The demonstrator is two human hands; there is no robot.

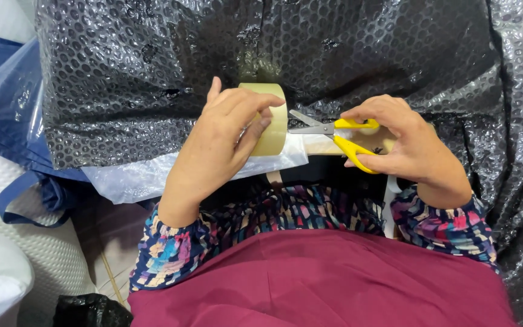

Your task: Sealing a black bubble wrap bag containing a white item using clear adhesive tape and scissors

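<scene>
My left hand (219, 139) grips a roll of clear packing tape (272, 121), held upright against a bundle wrapped in black bubble wrap (213, 54). My right hand (404, 142) holds a pair of yellow-handled scissors (334, 134). Their metal blades are slightly apart and point left toward the tape roll, almost touching it. A strip of clear plastic film (146, 172) sticks out from under the bundle below my left hand.
Black bubble wrap drapes down the right side (516, 151). A blue plastic bag (7, 115) and white foam padding (13, 230) lie at the left. A maroon cloth (328, 284) covers my lap. A black bag (89, 310) sits at the bottom left.
</scene>
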